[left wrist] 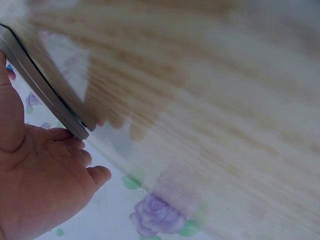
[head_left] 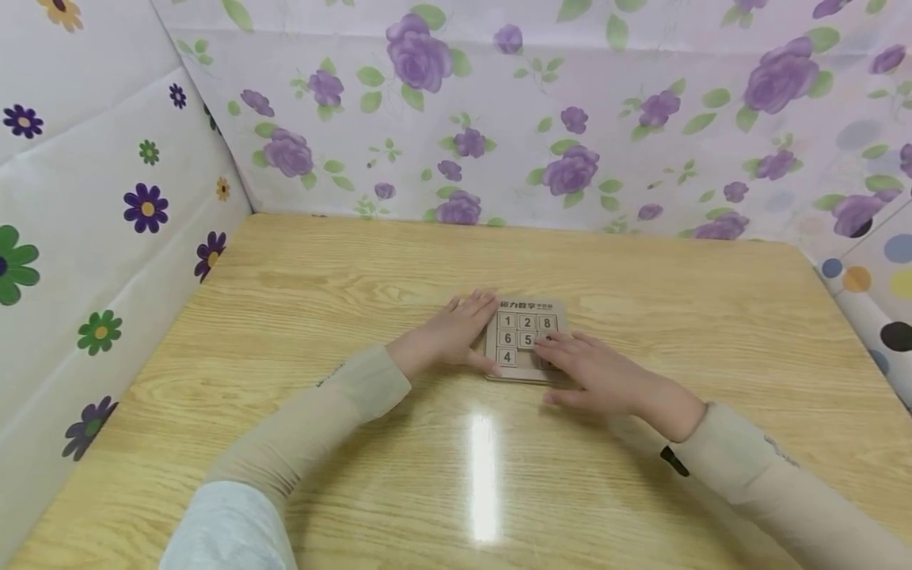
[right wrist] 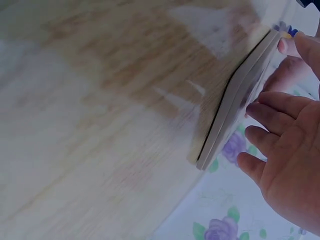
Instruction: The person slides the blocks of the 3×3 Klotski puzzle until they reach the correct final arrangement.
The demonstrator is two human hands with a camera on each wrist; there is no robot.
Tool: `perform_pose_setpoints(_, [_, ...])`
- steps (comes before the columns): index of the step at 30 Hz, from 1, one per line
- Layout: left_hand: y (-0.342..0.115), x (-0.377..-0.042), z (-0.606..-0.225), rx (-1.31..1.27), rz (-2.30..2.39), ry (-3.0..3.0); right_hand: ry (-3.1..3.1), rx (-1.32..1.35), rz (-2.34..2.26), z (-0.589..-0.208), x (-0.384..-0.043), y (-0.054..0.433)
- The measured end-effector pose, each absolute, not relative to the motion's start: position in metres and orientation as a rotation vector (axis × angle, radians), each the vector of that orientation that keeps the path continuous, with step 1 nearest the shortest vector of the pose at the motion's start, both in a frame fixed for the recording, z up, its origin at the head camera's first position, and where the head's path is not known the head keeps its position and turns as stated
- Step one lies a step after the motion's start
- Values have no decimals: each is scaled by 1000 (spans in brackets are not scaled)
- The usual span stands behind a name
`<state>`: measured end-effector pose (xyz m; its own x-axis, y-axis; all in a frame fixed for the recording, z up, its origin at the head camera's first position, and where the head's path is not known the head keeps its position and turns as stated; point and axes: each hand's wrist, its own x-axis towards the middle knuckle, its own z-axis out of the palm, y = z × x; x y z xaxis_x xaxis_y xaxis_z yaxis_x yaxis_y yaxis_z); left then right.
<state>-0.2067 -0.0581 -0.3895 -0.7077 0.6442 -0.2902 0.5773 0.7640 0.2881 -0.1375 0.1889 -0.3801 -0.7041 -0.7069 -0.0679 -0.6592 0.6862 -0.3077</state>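
A flat number sliding puzzle lies on the table, its number tiles showing 1, 2, 8 on the top row, 6 and 5 below, then 4. An open slot shows beside the 4. My left hand rests along the puzzle's left side, fingers extended at the far corner and thumb at the near one. In the left wrist view, its fingers touch the puzzle's edge. My right hand reaches over the right side, fingertips on the tiles, partly hiding the right column. The right wrist view shows those fingers extended against the puzzle's face.
The glossy wooden table reaches back to a cloth wall with purple flowers. Another flowered wall stands along the left, and a dotted one along the right. A small black object shows by the right cuff.
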Motion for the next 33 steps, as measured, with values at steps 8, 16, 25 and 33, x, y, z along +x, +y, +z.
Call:
perform_pose_setpoints(8, [-58,-207,-390,931,266,2576,2729,-1060,-429,-379,-145,193])
perform_pose_setpoints(16, [-59,-208,-388,930,253,2572,2752,-1053,-444,-381,-148,197])
perform_pose_setpoints(25, [-58,-206,-391,905,255,2576,2737,-1119,-433,-383,-153,185])
perform_pose_setpoints(33, [-57,-207,-389,908,248,2578,2723,-1086,-397,-384,-151,182])
